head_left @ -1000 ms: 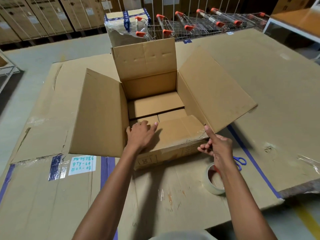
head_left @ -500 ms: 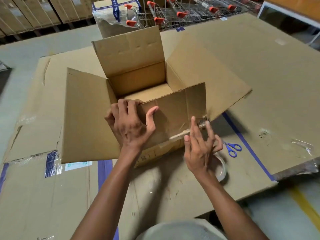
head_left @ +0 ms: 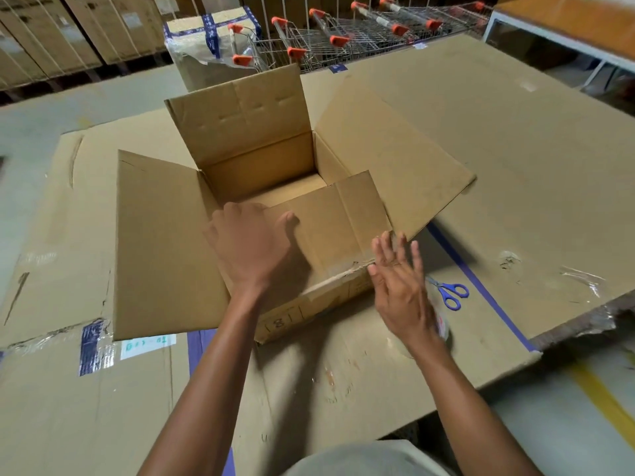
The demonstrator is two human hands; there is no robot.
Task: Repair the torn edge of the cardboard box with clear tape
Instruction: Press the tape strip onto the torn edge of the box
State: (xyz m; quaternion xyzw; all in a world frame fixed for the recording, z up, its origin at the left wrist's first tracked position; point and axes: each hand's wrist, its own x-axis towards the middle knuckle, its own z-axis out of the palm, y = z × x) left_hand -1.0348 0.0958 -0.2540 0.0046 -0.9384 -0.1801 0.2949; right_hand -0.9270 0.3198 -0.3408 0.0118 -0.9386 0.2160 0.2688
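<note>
Since 0.5 s ago: right hand (head_left: pixel 402 290) is off the torn seam and has shifted right and slightly down. The near flap (head_left: pixel 336 228), which lay folded into the box 1.0 s ago, is still raised. Left hand's grip is unchanged.

Left hand (head_left: pixel 251 242): fingers curled over the top edge of the near flap, thumb on its near face, grasping it.

Right hand: released, fingers straight and spread, holding nothing. It is blurred. Fingertips sit at the flap's lower right corner; can't tell whether they touch it.

Cardboard box (head_left: pixel 261 166): centre of frame, on the cardboard sheet (head_left: pixel 515 166), all four flaps open, left and right flaps splayed outward.

Torn edge (head_left: pixel 347 271): along the fold at the base of the near flap, ragged, with a shiny strip on it, just left of the right hand.

Tape roll (head_left: pixel 444 326): on the sheet, mostly hidden behind the right hand, only a sliver showing.

Scissors (head_left: pixel 452 293): blue handles, lying flat just right of the right hand.

Top of frame: shopping carts (head_left: pixel 343 36) with orange handles, and left of them a wrapped box (head_left: pixel 202 60) with blue tape.
</note>
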